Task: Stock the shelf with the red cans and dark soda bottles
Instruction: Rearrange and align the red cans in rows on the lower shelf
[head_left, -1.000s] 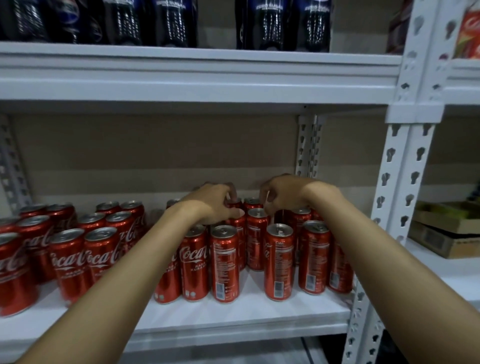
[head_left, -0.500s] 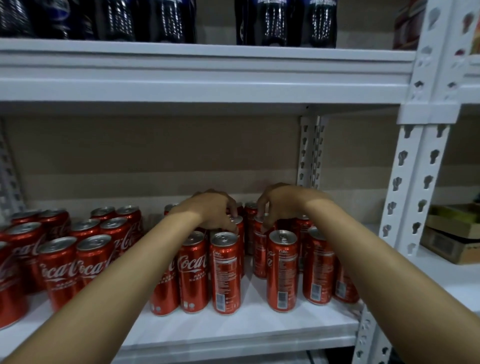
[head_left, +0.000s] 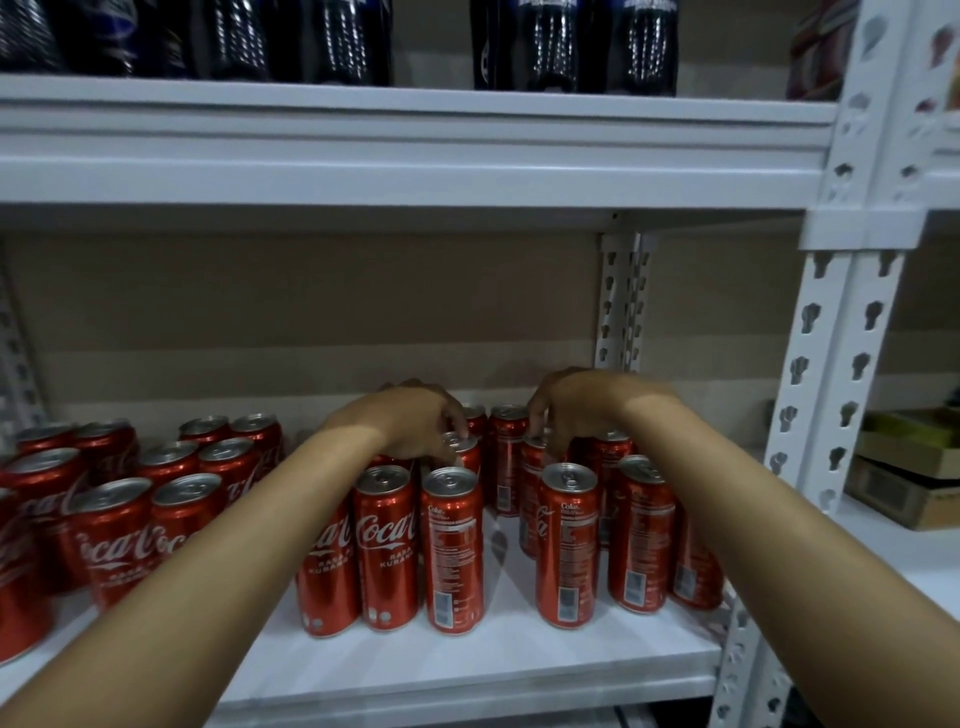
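Both hands deep in shelf, over red cans. Left hand curls on can top. Right hand pinches can top. Best: push straight back, slow, no tipping neighbours. Dark soda bottles stand on shelf above.

Open lane of bare shelf runs between my two can clusters, plenty of headroom under the upper shelf, left blocked by the other cans, right by the white upright.
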